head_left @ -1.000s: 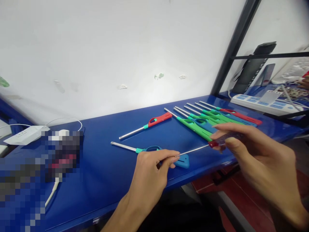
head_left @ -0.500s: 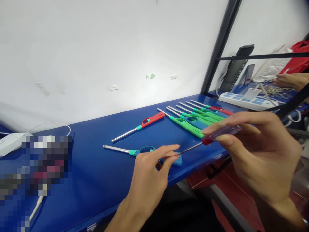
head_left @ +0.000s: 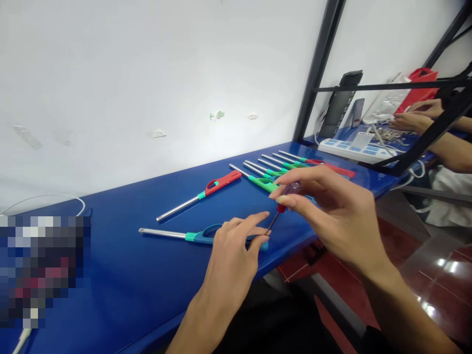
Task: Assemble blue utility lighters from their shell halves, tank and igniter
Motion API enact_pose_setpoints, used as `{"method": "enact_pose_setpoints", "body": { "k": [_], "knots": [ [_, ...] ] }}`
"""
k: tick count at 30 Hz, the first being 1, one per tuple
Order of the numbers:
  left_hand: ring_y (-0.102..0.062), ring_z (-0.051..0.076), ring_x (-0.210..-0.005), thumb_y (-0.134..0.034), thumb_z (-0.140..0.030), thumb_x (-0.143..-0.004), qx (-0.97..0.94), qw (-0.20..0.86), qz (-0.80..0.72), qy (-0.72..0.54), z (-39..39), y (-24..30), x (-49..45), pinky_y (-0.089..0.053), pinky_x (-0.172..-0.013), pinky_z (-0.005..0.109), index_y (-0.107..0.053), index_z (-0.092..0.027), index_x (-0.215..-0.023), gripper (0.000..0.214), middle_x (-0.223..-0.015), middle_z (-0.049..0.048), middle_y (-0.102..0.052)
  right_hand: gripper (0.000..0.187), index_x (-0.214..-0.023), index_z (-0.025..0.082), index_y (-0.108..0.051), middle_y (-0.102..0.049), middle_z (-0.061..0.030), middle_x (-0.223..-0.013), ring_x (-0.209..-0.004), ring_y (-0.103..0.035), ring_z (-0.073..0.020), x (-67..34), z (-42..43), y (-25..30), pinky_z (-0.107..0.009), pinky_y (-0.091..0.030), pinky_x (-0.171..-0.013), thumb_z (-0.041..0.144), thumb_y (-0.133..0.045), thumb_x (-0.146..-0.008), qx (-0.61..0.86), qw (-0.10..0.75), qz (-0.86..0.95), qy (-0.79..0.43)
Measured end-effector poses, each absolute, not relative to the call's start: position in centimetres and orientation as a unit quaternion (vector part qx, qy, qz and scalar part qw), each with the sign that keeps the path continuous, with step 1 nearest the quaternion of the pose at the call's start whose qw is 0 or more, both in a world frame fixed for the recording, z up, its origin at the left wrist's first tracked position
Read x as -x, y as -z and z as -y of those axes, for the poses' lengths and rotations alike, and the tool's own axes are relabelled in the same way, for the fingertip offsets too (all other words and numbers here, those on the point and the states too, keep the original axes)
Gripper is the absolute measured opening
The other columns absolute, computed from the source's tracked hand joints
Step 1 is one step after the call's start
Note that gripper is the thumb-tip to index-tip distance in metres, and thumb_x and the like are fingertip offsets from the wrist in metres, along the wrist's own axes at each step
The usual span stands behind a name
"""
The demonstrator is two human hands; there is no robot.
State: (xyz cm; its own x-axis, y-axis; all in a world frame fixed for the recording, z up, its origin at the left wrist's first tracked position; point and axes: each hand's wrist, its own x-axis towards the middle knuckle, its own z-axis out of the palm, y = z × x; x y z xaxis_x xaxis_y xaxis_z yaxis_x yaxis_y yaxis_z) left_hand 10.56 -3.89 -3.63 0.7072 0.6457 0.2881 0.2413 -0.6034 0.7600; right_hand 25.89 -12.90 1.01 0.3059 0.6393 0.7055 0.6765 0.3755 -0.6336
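Note:
My right hand (head_left: 332, 216) pinches a small screwdriver (head_left: 282, 204) with a clear red handle, its thin shaft angled down to the rear end of a blue long-nosed lighter (head_left: 201, 236) lying on the blue table (head_left: 129, 265). My left hand (head_left: 232, 255) rests on that lighter's handle, fingers pressing it down, fingertips beside the screwdriver's tip. A red-handled lighter (head_left: 206, 191) lies just beyond. Several green, blue and red lighters (head_left: 280, 169) lie side by side further right, partly hidden by my right hand.
A black frame post (head_left: 313, 73) rises at the table's right end. Beyond it lie a white power strip (head_left: 350, 150) and another person's hands (head_left: 416, 115) over small metal parts. A white cable (head_left: 44, 199) curves at the left by a blurred patch. White wall behind.
The view has swung right. My right hand has tilted the screwdriver from nearly flat to steep and moved in closer to my left hand over the blue lighter's end.

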Motion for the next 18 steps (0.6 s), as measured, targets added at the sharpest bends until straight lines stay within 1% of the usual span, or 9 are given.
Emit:
{"method": "enact_pose_setpoints", "body": {
  "k": [3,5,9,13,16,18],
  "knots": [
    [-0.075,0.022,-0.103,-0.067,-0.006,-0.095,-0.848,0.371,-0.256,-0.280,3.9,3.7,-10.6,-0.054,-0.100,0.039,-0.074,-0.031,-0.124,0.038,-0.099,-0.0063,-0.084,0.011,-0.105,0.029,-0.074,-0.079,0.0019,-0.098,-0.090,-0.076,-0.0197,-26.0,12.7,-0.9,-0.033,-0.063,-0.081,0.026,-0.076,-0.095,0.565,0.577,0.590,0.016],
    [-0.076,0.022,-0.103,-0.066,-0.006,-0.095,-0.845,0.374,-0.262,-0.277,4.0,3.7,-10.6,-0.055,-0.100,0.039,-0.075,-0.029,-0.122,0.036,-0.100,-0.0054,-0.084,0.009,-0.104,0.029,-0.074,-0.079,0.0017,-0.098,-0.087,-0.076,-0.0203,-26.0,12.7,-0.8,-0.035,-0.063,-0.081,0.027,-0.075,-0.096,0.569,0.573,0.590,0.011],
    [-0.076,0.024,-0.107,-0.061,-0.010,-0.099,-0.854,0.357,-0.266,-0.269,4.1,3.8,-10.5,-0.055,-0.102,0.044,-0.076,-0.029,-0.119,0.032,-0.112,-0.0028,-0.082,0.010,-0.103,0.030,-0.075,-0.079,0.0031,-0.096,-0.084,-0.075,-0.0189,-26.1,12.6,-0.6,-0.033,-0.062,-0.078,0.025,-0.076,-0.094,0.571,0.567,0.593,0.024],
    [-0.071,0.027,-0.118,-0.056,-0.013,-0.098,-0.876,0.302,-0.253,-0.279,4.7,4.1,-9.7,-0.052,-0.107,0.050,-0.072,-0.025,-0.127,0.035,-0.127,0.0029,-0.077,0.009,-0.102,0.028,-0.076,-0.080,0.0023,-0.098,-0.086,-0.074,-0.0181,-26.1,12.5,-0.4,-0.030,-0.061,-0.077,0.025,-0.078,-0.093,0.573,0.561,0.596,0.044],
    [-0.063,0.031,-0.128,-0.062,-0.021,-0.097,-0.893,0.256,-0.248,-0.275,4.9,4.5,-9.0,-0.048,-0.112,0.053,-0.068,-0.021,-0.134,0.037,-0.136,0.0076,-0.072,0.009,-0.101,0.027,-0.076,-0.079,0.0008,-0.100,-0.083,-0.071,-0.0176,-26.0,12.5,-0.4,-0.031,-0.059,-0.075,0.026,-0.078,-0.093,0.572,0.559,0.598,0.055],
    [-0.061,0.032,-0.129,-0.067,-0.023,-0.096,-0.908,0.229,-0.242,-0.254,4.7,4.6,-8.8,-0.048,-0.112,0.054,-0.069,-0.021,-0.132,0.036,-0.135,0.0090,-0.071,0.009,-0.103,0.028,-0.077,-0.080,-0.0002,-0.101,-0.079,-0.070,-0.0179,-26.0,12.4,-0.5,-0.033,-0.059,-0.074,0.027,-0.078,-0.094,0.577,0.554,0.597,0.060]
  ]
}}
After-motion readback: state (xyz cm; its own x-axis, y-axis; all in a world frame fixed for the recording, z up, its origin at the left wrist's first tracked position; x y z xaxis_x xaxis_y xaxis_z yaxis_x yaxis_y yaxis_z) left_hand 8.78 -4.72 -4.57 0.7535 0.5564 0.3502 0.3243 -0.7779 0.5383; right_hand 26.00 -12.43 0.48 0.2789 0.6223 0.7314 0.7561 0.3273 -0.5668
